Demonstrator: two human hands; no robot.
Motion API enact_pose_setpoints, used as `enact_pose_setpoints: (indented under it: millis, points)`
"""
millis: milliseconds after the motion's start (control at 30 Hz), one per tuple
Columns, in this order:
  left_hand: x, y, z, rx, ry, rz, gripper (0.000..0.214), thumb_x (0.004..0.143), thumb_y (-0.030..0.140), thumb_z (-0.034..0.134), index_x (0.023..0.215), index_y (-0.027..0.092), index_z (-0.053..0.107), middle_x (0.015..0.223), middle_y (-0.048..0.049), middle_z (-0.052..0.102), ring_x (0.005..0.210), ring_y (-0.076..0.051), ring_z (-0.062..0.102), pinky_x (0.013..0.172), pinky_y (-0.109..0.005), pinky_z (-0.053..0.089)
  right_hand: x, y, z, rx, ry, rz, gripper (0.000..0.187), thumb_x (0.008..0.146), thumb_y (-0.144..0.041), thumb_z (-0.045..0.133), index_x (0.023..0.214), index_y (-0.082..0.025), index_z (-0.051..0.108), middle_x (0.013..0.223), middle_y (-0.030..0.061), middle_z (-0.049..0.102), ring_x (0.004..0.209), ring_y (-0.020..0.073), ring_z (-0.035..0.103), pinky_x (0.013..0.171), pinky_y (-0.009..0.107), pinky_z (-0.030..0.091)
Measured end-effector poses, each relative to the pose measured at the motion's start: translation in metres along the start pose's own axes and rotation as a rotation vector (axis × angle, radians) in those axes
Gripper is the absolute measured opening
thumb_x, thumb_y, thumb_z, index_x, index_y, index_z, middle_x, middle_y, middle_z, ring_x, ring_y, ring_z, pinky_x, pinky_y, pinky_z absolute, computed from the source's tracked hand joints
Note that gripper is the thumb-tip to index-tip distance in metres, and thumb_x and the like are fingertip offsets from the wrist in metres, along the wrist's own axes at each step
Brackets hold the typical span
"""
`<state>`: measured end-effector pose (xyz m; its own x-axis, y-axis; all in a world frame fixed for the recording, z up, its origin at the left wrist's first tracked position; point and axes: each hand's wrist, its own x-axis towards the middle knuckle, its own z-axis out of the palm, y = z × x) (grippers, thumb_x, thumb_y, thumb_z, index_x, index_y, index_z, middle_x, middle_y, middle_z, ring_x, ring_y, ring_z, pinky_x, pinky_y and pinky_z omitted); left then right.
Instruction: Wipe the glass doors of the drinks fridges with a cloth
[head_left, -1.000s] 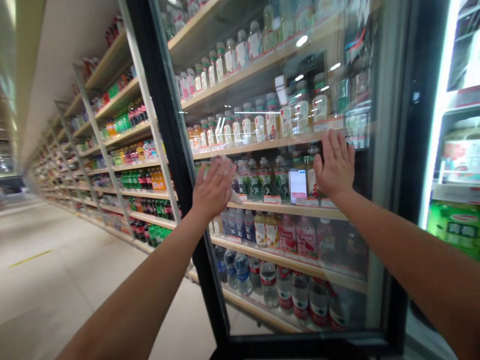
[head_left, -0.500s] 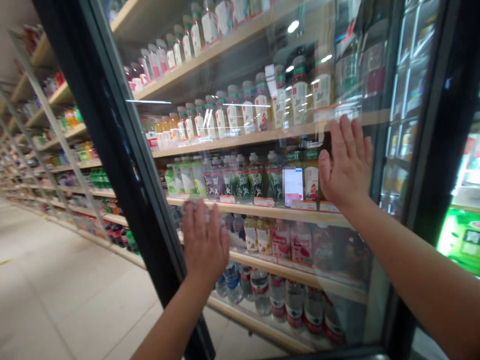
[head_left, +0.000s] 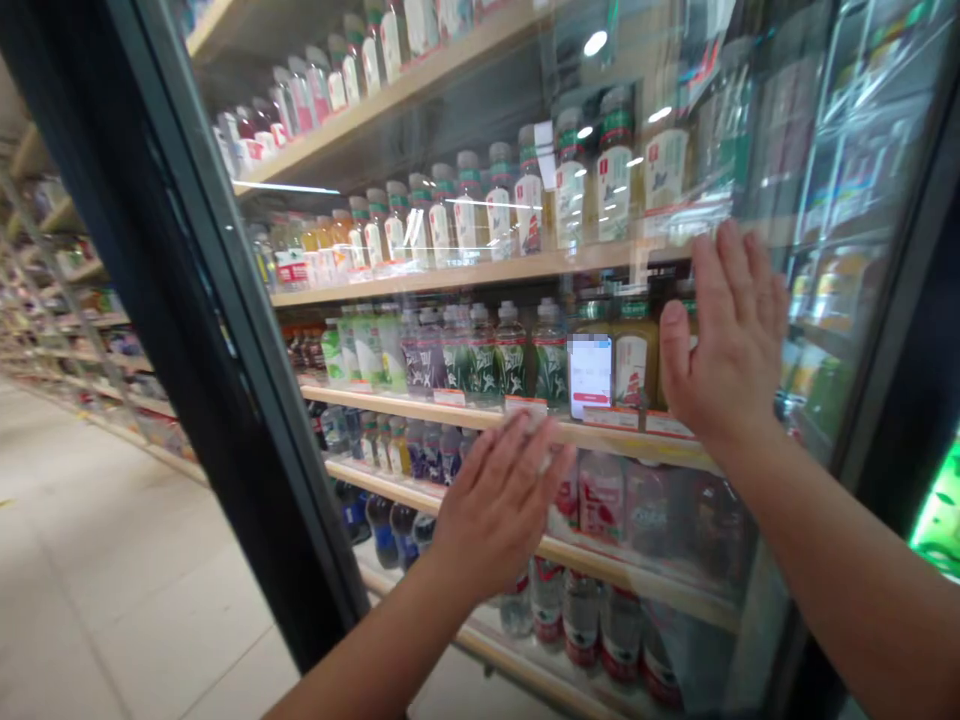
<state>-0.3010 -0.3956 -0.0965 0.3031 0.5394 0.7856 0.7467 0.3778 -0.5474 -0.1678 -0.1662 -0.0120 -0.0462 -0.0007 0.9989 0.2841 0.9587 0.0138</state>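
A tilted glass door (head_left: 465, 300) with a dark frame fills the middle of the view. My right hand (head_left: 727, 345) lies flat against the glass on the right, fingers up and thumb apart. Lower and further left, my left hand (head_left: 495, 505) is at the glass too, its fingers stretched up and to the right; whether its whole palm touches I cannot tell. A pale smear shows by its fingertips, too blurred to make out. Between the hands, a bright phone-like screen (head_left: 591, 378) appears in the glass, perhaps a reflection.
Through the glass stand rows of bottled drinks (head_left: 510, 350) on wooden shelves (head_left: 427, 405). A thick black door frame (head_left: 187, 330) slants down the left side. Beyond it run long store shelves (head_left: 67, 290) and a pale tiled floor (head_left: 97, 570). Ceiling lights reflect in the pane.
My left hand has moved right across the glass, closer to my right hand. My right hand stays flat on the glass. The view has shifted, and the black frame sits further left.
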Motion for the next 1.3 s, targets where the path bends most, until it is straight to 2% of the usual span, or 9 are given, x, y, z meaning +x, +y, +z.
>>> enact_pose_setpoints:
  millis: [133, 300, 367, 467, 667, 867, 1033, 1233, 1300]
  points:
    - [0.006, -0.019, -0.010, 0.070, 0.037, -0.063, 0.062, 0.093, 0.021, 0.061, 0.153, 0.024, 0.046, 0.161, -0.0059, 0.044, 0.157, -0.025, 0.025, 0.131, -0.048, 0.010, 0.000, 0.001, 0.000, 0.004, 0.007, -0.007, 0.066, 0.103, -0.036, 0.035, 0.165, -0.028, 0.016, 0.169, 0.0062, 0.028, 0.156, 0.0388, 0.025, 0.124, 0.071, 0.023]
    - [0.023, -0.029, -0.014, 0.103, 0.168, -0.372, 0.070, 0.094, 0.021, 0.058, 0.160, 0.017, 0.033, 0.170, -0.0131, 0.025, 0.159, -0.032, 0.013, 0.129, -0.055, 0.014, -0.002, 0.003, 0.002, -0.001, 0.039, -0.022, 0.065, 0.102, -0.033, 0.038, 0.165, -0.029, 0.020, 0.168, 0.0054, 0.032, 0.155, 0.0375, 0.028, 0.124, 0.069, 0.026]
    - [0.018, -0.011, -0.004, 0.055, 0.132, -0.260, 0.074, 0.092, 0.022, 0.061, 0.160, 0.015, 0.032, 0.172, -0.0117, 0.015, 0.160, -0.033, 0.006, 0.129, -0.054, 0.015, -0.003, 0.003, 0.003, 0.009, 0.051, -0.028, 0.064, 0.102, -0.031, 0.039, 0.164, -0.029, 0.022, 0.168, 0.0052, 0.033, 0.155, 0.0376, 0.029, 0.124, 0.069, 0.027]
    - [0.016, 0.001, 0.004, 0.036, 0.017, 0.055, 0.065, 0.094, 0.024, 0.060, 0.156, 0.022, 0.041, 0.169, -0.0043, 0.030, 0.159, -0.026, 0.019, 0.131, -0.046, 0.013, -0.004, 0.005, 0.003, 0.026, 0.064, -0.037, 0.063, 0.102, -0.027, 0.038, 0.164, -0.029, 0.026, 0.167, 0.0048, 0.034, 0.154, 0.0376, 0.030, 0.124, 0.069, 0.027]
    - [0.042, -0.035, -0.011, 0.124, 0.169, -0.342, 0.065, 0.098, 0.022, 0.054, 0.160, 0.017, 0.034, 0.167, -0.0133, 0.033, 0.159, -0.029, 0.017, 0.129, -0.053, 0.014, -0.006, 0.009, 0.003, 0.044, 0.094, -0.075, 0.062, 0.101, -0.021, 0.036, 0.162, -0.028, 0.029, 0.165, 0.0072, 0.039, 0.153, 0.0375, 0.033, 0.122, 0.069, 0.032]
    - [0.018, -0.011, 0.001, 0.026, 0.042, 0.056, 0.064, 0.096, 0.023, 0.057, 0.158, 0.023, 0.038, 0.166, -0.0050, 0.037, 0.158, -0.026, 0.020, 0.130, -0.045, 0.018, -0.009, 0.014, 0.003, 0.079, 0.150, -0.118, 0.059, 0.100, -0.016, 0.039, 0.158, -0.026, 0.038, 0.157, 0.0114, 0.050, 0.149, 0.0352, 0.040, 0.118, 0.068, 0.038]
    - [0.034, -0.035, -0.006, 0.007, 0.155, -0.247, 0.063, 0.102, 0.027, 0.048, 0.162, 0.022, 0.028, 0.168, -0.0098, 0.031, 0.160, -0.027, 0.013, 0.130, -0.050, 0.010, -0.010, 0.012, 0.000, 0.159, 0.233, -0.190, 0.060, 0.097, -0.013, 0.044, 0.157, -0.020, 0.041, 0.155, 0.0133, 0.052, 0.147, 0.0319, 0.044, 0.120, 0.059, 0.039]
    - [0.029, 0.002, 0.007, -0.461, 0.133, -0.174, 0.082, 0.101, 0.068, 0.015, 0.166, 0.020, 0.001, 0.173, -0.0152, 0.010, 0.160, -0.030, 0.002, 0.129, -0.055, 0.012, -0.071, -0.058, 0.007, 0.282, -0.243, -0.514, 0.076, 0.100, -0.033, 0.045, 0.166, -0.018, 0.009, 0.166, 0.0137, 0.035, 0.157, 0.0276, 0.027, 0.123, 0.051, 0.036]
    - [0.016, 0.018, 0.010, -0.615, 0.145, -0.197, 0.085, 0.100, 0.070, 0.011, 0.165, 0.019, -0.004, 0.172, -0.0172, 0.015, 0.160, -0.029, 0.007, 0.130, -0.053, 0.013, -0.098, -0.085, 0.012, 0.277, -0.316, -0.429, 0.078, 0.101, -0.035, 0.041, 0.165, -0.014, 0.002, 0.170, 0.0153, 0.025, 0.159, 0.0295, 0.017, 0.123, 0.052, 0.036]
